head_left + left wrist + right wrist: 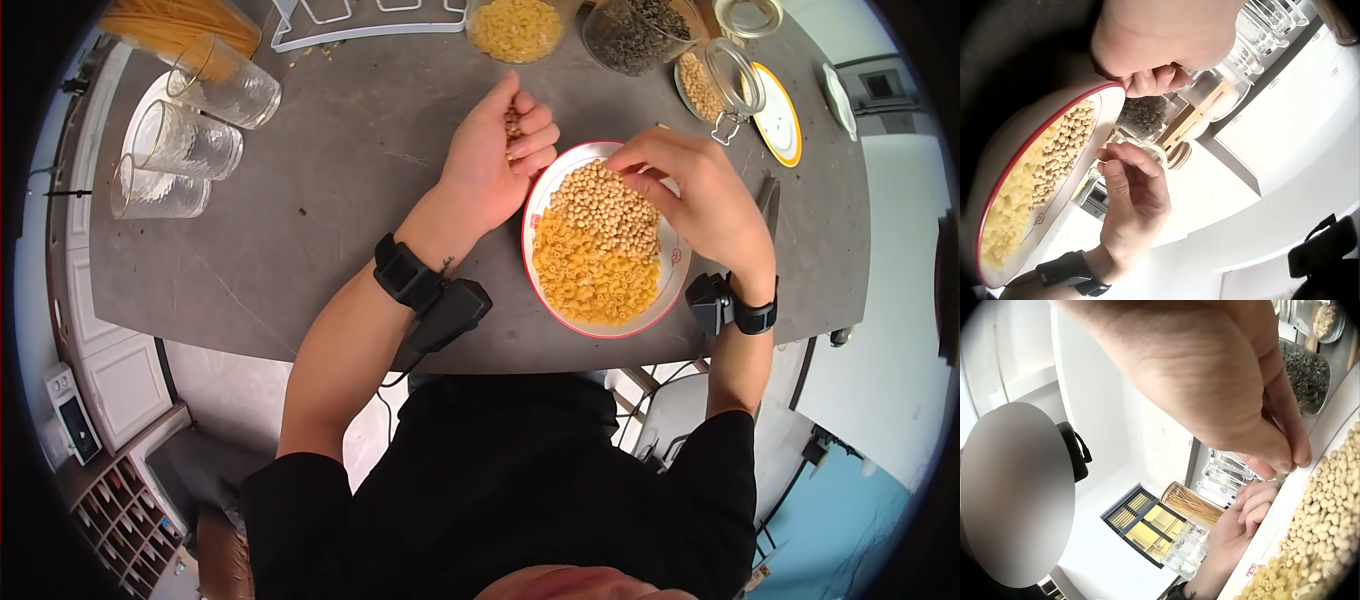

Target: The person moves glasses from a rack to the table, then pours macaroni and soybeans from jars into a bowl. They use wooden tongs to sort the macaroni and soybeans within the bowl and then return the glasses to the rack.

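A white plate with a red rim [676, 290] holds soybeans [605, 205] on its far part and short yellow macaroni [590, 275] on its near part. Left of the plate, my left hand [490, 165] curls its fingers round small brownish beans [513, 125], which show between palm and fingers; its knuckles come close to the rim. Over the plate's far right side is my right hand [700, 190]. In the right wrist view its thumb and finger [1297, 450] meet at the tips beside a small pale piece [1281, 477], partly hidden by them.
Three glass tumblers [190, 140] stand at left near a container of spaghetti [190, 30]. Along the back are a white rack [370, 38], jars of macaroni [515, 28] and a dark dried food [635, 35]. An open soybean jar [700, 85] and yellow-rimmed plate [778, 115] are back right.
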Available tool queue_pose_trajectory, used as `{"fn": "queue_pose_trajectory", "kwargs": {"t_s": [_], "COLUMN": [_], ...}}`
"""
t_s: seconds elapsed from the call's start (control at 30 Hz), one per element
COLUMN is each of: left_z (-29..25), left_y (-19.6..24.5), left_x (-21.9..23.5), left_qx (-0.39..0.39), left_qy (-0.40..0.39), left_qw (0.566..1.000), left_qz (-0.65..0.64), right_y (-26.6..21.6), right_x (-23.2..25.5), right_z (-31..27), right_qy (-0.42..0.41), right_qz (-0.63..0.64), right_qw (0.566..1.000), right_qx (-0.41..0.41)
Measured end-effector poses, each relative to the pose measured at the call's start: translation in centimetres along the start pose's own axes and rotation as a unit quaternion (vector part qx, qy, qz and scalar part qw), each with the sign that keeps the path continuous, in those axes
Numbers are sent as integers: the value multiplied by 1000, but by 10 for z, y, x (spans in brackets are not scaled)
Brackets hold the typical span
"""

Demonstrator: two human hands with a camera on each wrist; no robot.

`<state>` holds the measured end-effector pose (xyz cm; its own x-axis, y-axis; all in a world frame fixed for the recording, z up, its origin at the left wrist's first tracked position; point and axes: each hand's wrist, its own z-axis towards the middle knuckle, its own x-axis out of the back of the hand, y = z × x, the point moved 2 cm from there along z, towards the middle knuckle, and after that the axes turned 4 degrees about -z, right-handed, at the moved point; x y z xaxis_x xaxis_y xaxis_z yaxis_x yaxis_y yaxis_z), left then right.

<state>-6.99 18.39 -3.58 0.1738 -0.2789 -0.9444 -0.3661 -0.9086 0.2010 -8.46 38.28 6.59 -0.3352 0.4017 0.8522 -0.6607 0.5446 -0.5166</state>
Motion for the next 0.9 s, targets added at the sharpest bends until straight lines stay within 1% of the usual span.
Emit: {"fn": "queue_pose_trajectory", "kwargs": {"t_s": [0.03, 0.1, 0.13, 0.17, 0.23, 0.27, 0.33, 0.37, 0.4, 0.43, 0.47, 0.5, 0.57, 0.6, 0.63, 0.7, 0.73, 0.8, 0.9], "left_z": [1, 3, 2, 1, -2, -3, -5, -6, -6, -7, -8, -9, -14, -17, -14, -9, -3, 22, 69], "left_y": [0, 4, 5, 10, 9, 9, 9, 10, 12, 15, 17, 20, 24, 23, 21, 13, 7, -8, -32], "left_x": [2, 9, 7, 10, 5, 0, -6, -7, -7, -6, -6, -8, -24, -36, -51, -78, -92, -121, -152], "left_qx": [4, 16, 14, 17, 6, 10, -1, 3, 12, 23, 16, 24, -1, -1, 6, 7, 7, 33, 46], "left_qy": [-1, -97, -101, -103, -46, -49, 28, 24, 2, -19, -29, -31, -26, -17, -16, -2, -2, -23, -24], "left_qw": [1000, 995, 995, 994, 997, 997, 998, 997, 998, 999, 999, 998, 996, 994, 993, 982, 981, 962, 945], "left_qz": [3, -3, 10, 11, 58, 63, 64, 72, 56, 42, 36, 48, 82, 107, 118, 190, 196, 269, 322], "right_y": [1, 6, 8, 8, 14, 17, 26, 30, 37, 45, 52, 57, 65, 69, 70, 72, 72, 72, 74], "right_x": [-2, -5, -4, -8, -6, -5, -4, -4, -6, -9, -13, -16, -23, -27, -30, -33, -36, -41, -42], "right_z": [-5, -13, -16, -13, -22, -28, -39, -45, -48, -49, -52, -53, -51, -50, -51, -51, -53, -54, -54], "right_qy": [-5, 8, 27, 44, 57, 69, 85, 97, 109, 148, 187, 201, 277, 310, 320, 332, 348, 357, 375], "right_qz": [2, -1, 18, 36, 48, 58, 64, 72, 71, 88, 105, 107, 151, 167, 171, 197, 203, 214, 227], "right_qw": [1000, 1000, 999, 998, 997, 995, 993, 991, 990, 984, 975, 972, 948, 934, 930, 920, 913, 907, 896], "right_qx": [3, 9, -1, -11, -27, -40, -49, -57, -59, -55, -52, -56, -55, -57, -61, -72, -69, -70, -70]}}
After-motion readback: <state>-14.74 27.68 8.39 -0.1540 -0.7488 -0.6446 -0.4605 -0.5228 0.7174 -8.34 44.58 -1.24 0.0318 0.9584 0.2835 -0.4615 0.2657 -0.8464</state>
